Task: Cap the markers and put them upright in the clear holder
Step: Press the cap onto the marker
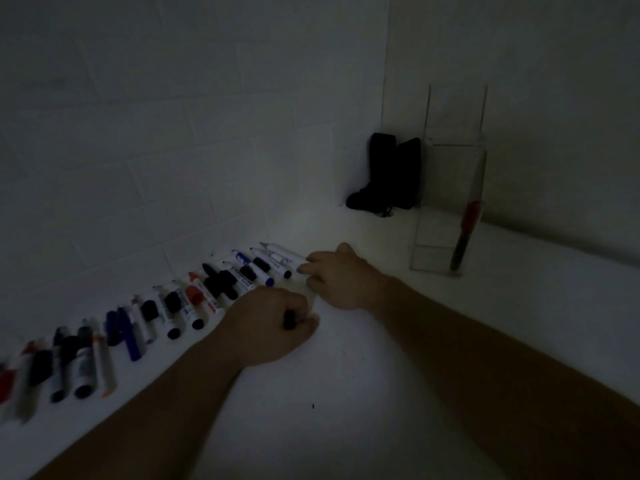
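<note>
Right of the right grip (341, 282): bare tabletop (398, 358), open as far as the clear holder (450, 206).
Left of both grips: row of markers (166, 313) blocks the wall side.
Beyond: black object (388, 174) fills the corner.

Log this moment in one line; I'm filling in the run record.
left hand: closed on dark cap | right hand: gripping white marker at row end | clear holder: one marker inside, leaning | marker row: lying by wall

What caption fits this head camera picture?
Right hand picks a marker from the row; left hand grips a black cap.
</note>
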The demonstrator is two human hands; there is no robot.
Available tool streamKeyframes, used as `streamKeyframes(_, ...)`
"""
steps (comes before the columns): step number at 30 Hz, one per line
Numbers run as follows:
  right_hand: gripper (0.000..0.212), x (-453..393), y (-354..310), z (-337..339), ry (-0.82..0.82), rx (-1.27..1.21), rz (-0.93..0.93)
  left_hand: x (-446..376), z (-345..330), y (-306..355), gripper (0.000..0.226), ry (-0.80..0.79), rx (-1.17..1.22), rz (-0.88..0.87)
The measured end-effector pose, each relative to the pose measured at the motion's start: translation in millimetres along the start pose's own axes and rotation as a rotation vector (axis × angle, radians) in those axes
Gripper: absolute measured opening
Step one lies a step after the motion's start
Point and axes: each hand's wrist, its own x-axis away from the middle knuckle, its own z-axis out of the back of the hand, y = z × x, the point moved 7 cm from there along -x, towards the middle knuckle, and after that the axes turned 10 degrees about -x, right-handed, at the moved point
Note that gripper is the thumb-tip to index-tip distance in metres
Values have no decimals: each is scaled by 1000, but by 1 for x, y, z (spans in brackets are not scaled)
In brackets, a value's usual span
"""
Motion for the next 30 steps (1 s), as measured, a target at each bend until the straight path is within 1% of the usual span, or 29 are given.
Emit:
streamKeyframes(2, 35, 5, -7, 11, 62, 127, 42, 1, 1, 0, 43, 4, 25, -4)
streamKeyframes(3, 35, 10, -7, 18, 105, 163, 17, 1, 1, 0, 43, 5, 24, -11)
streamKeyframes(5, 40, 25, 3, 29, 167, 179, -108, 0, 1, 1, 43, -2, 9, -19)
streamKeyframes(7, 42, 40, 11, 32, 224, 122, -216, -1, 0, 2, 43, -7, -40, -29)
streamKeyframes(9, 41, 46, 7, 28, 269, 39, -208, -1, 0, 4, 42, -21, -69, -28)
streamKeyframes(11, 36, 43, 11, 21, 243, -60, -210, -2, 1, 4, 37, -54, -18, -8)
streamKeyframes(13, 23, 41, 19, 21, 204, -80, -219, -6, 9, 1, 27, -60, 39, 66)
streamKeyframes(15, 9, 45, 33, 26, 208, -88, -237, -19, 26, -8, 20, 2, -8, 185)
streamKeyframes(16, 11, 50, 39, 29, 222, -111, -230, -28, 37, -13, 18, 29, -42, 254)
streamKeyframes(17, 18, 53, 43, 31, 242, -137, -213, -38, 46, -19, 16, 31, -59, 315)
streamKeyframes(19, 21, 59, 48, 35, 295, -192, -182, -63, 55, -34, 14, -43, -117, 394)
streamKeyframes(20, 19, 61, 48, 35, 316, -214, -172, -76, 54, -43, 18, -110, -185, 413)
streamKeyframes(22, 16, 63, 47, 37, 337, -234, -169, -99, 44, -59, 32, -309, -347, 443)
streamKeyframes(24, 14, 64, 45, 39, 349, -240, -177, -111, 28, -65, 39, -543, -491, 451)
streamKeyframes(25, 14, 65, 44, 40, 360, -251, -181, -115, 21, -64, 41, -635, -543, 441)
streamKeyframes(26, 14, 66, 44, 42, 374, -263, -188, -118, 15, -63, 43, -688, -568, 431)
streamKeyframes(27, 14, 66, 45, 44, 384, -271, -198, -121, 11, -62, 44, -708, -579, 415)
streamKeyframes(30, 16, 68, 45, 46, 416, -272, -191, -126, 2, -64, 53, -687, -606, 361)
